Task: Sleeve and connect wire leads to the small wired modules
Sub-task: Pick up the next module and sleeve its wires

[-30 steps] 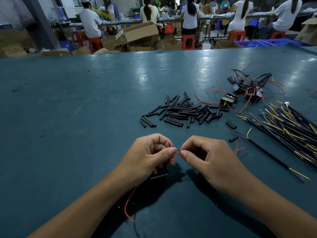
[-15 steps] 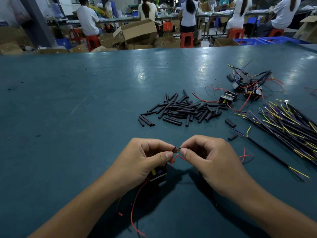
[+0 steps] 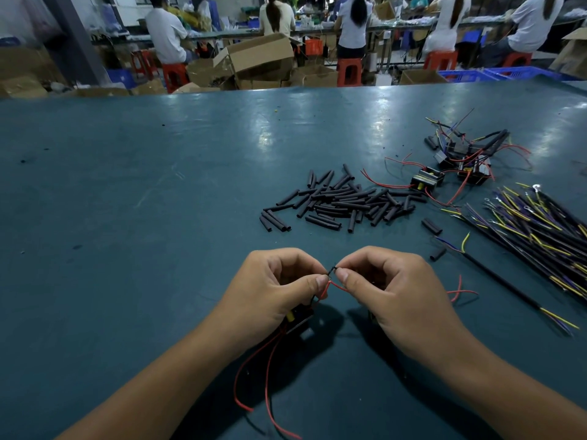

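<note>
Many loose sleeves [image 3: 341, 203] beyond hands [image 3: 336, 290].

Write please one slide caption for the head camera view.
Left hand and right hand pinch thin red wire leads together above teal table.

Left half of surface [image 3: 127, 217] bare, open for passing. Ahead of hands: heap of black sleeves [image 3: 340, 201]. Right: modules [image 3: 460, 160] with red leads, then wire bundle [image 3: 540, 230], stray sleeves [image 3: 431, 226] between.

Module [image 3: 298, 319] mostly hidden under left hand [image 3: 273, 290].
</note>
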Demonstrator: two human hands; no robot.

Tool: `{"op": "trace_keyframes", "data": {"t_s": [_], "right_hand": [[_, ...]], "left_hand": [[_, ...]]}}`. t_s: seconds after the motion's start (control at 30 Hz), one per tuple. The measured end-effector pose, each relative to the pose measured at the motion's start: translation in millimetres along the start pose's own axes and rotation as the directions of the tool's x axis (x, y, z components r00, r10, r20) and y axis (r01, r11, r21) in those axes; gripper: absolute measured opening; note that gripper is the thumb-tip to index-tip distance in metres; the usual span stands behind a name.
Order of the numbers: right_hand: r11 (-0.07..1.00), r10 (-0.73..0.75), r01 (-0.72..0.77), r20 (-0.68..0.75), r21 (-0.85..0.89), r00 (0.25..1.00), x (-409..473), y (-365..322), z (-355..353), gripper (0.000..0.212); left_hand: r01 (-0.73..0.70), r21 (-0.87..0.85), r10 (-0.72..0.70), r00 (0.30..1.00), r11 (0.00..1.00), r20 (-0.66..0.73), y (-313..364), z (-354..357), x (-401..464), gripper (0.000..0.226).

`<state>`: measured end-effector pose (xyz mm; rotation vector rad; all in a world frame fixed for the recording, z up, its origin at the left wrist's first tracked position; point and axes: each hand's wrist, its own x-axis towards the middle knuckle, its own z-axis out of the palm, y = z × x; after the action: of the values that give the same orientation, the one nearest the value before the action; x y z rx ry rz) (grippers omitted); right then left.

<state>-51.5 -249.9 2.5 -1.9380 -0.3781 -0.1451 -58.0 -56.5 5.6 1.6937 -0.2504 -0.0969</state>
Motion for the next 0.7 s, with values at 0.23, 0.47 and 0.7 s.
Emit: {"op": "trace_keyframes", "data": {"t_s": [0.23, 0.47, 0.7], "right_hand": [[1.000, 0.001, -0.001, -0.006, 0.016, 1.000, 1.5, 0.9, 0.8, 0.012], [0.997, 0.005, -0.006, 0.015, 0.073, 1.000, 0.9, 1.0, 0.5, 0.013], [0.999, 0.013, -0.013, -0.001, 0.045, 1.000, 1.4, -0.4, 1.1, 0.014]], "left_hand": [[-0.014, 0.004, 0.014, 1.000, 1.000, -0.020, -1.9, 2.1, 1.1, 0.007], [-0.028, 0.006, 0.028, 0.999, 1.000, -0.028, -2.5, 4.2, 1.0, 0.006], [-0.073, 0.054, 0.076, 0.995, 0.996, -0.061, -2.1, 5.6, 0.6, 0.008]]}}
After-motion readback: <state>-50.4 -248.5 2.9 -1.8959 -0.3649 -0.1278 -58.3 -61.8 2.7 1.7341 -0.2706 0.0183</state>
